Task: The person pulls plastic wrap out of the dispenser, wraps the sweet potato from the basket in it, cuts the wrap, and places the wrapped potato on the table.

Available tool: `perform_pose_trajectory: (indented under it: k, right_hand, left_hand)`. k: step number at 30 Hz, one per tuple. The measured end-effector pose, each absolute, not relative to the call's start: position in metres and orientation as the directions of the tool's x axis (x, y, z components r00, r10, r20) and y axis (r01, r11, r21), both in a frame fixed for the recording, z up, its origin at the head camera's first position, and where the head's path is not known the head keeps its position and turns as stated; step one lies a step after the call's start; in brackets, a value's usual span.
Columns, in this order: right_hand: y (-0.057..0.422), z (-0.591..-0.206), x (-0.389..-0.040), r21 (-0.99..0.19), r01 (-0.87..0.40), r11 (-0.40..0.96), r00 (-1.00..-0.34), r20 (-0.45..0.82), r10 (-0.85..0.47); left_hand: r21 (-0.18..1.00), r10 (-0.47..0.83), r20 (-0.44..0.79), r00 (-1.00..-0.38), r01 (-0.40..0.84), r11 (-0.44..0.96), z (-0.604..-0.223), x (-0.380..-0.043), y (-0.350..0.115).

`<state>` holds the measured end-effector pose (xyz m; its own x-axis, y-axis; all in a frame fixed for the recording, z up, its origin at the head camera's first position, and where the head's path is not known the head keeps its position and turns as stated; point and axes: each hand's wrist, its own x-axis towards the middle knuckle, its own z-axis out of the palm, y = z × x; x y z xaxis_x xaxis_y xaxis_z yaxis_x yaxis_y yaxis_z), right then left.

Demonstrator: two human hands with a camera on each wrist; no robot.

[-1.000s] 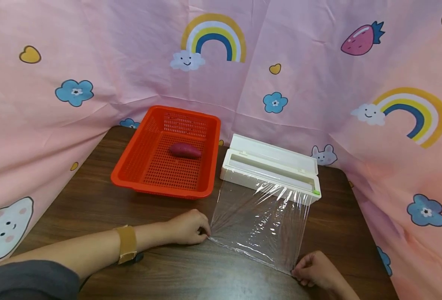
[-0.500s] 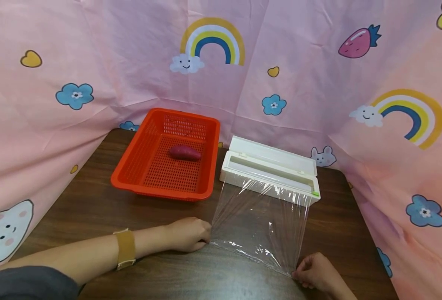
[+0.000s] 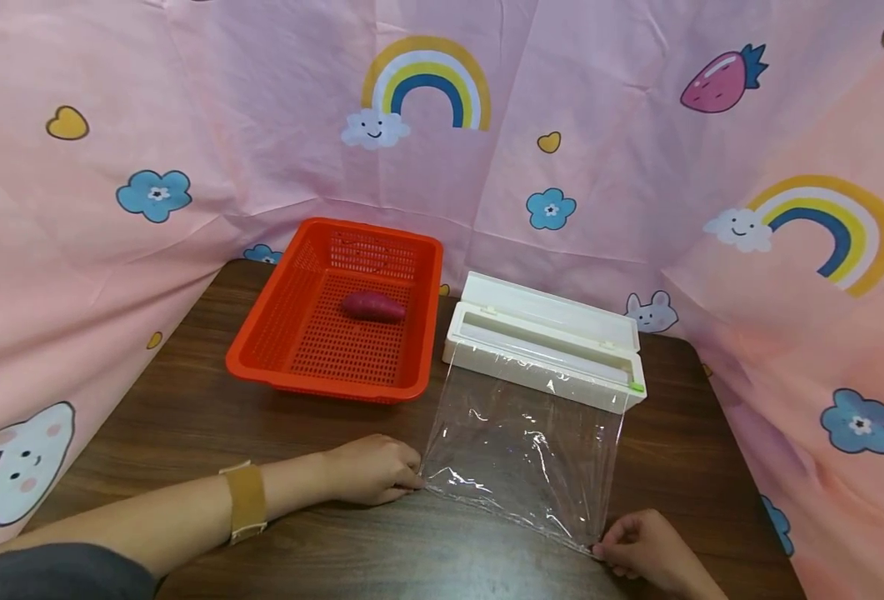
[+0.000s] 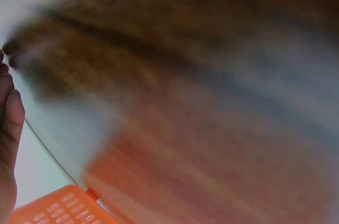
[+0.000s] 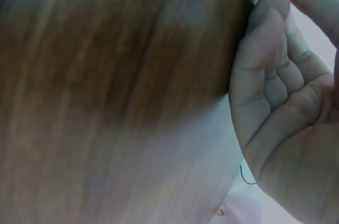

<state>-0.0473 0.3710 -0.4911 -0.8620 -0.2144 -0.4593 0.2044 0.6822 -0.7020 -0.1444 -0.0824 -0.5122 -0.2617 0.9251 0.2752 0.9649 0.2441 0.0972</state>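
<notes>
A sheet of clear plastic wrap (image 3: pixel 516 450) stretches from a white wrap dispenser box (image 3: pixel 539 371) towards the person, its near edge low over the table. At the sheet's near left corner, the left hand (image 3: pixel 376 469) pinches the film. The right hand (image 3: pixel 647 546) pinches the near right corner between thumb and fingers. The dispenser's lid (image 3: pixel 550 310) is raised, and the roll (image 3: pixel 542 352) shows inside. In the right wrist view, the right hand (image 5: pixel 286 81) has curled fingers. Only part of the left hand (image 4: pixel 10 128) shows at the left wrist view's edge.
An orange-red perforated basket (image 3: pixel 329 385) stands behind the left hand, left of the dispenser. Inside it lies a purple sweet potato (image 3: pixel 372 306). Both sit on a dark wooden table (image 3: pixel 322 550). A pink patterned cloth (image 3: pixel 599 100) hangs behind and along the sides.
The left hand has come slightly nearer the person, and the film's left corner has moved with it. The right hand has shifted slightly right. The sheet's creases have smoothed out; box and basket stay put.
</notes>
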Motion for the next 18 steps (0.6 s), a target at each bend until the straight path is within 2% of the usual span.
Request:
perform_pose_trajectory:
  k: [8, 15, 18]
  right_hand:
    - [0.3787, -0.4862, -0.0458, -0.685, 0.247, 0.685, -0.834, -0.510, -0.209]
    - [0.3804, -0.4863, -0.0486, -0.686, 0.254, 0.681, -0.816, -0.530, -0.230]
    - [0.3800, -0.4866, -0.0491, -0.693, 0.253, 0.675, -0.813, -0.531, -0.239]
  left_hand:
    - [0.044, 0.933, 0.253, -0.256, 0.967, 0.253, -0.5113, -0.1405, -0.0842]
    - [-0.085, 0.946, 0.285, -0.153, 0.979, 0.184, -0.5110, -0.1393, -0.0849]
    - [-0.097, 0.950, 0.284, -0.129, 0.982, 0.163, -0.5114, -0.1390, -0.0849]
